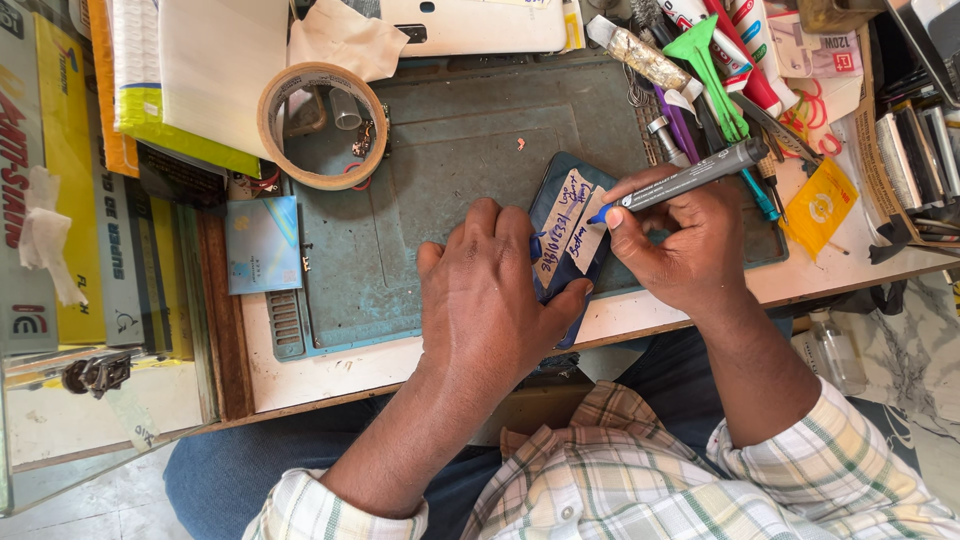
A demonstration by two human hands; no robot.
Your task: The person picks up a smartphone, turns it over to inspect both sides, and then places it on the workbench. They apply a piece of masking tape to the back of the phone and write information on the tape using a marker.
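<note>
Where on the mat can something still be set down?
Bare mat lies between the tape roll and the phone under the left hand. The mat's right end, by the right hand holding the marker, is crowded with tools.

A dark blue phone (563,235) lies flat on the grey-green work mat, tilted so its long axis runs from about one o'clock down to seven o'clock. Its lower end is hidden under a hand. Two strips of beige masking tape (572,228) are stuck lengthwise along its back, side by side, bearing blue handwriting. A grey marker pen (690,175) slants from two o'clock down to eight o'clock, its blue tip touching the right-hand strip near its upper end.
</note>
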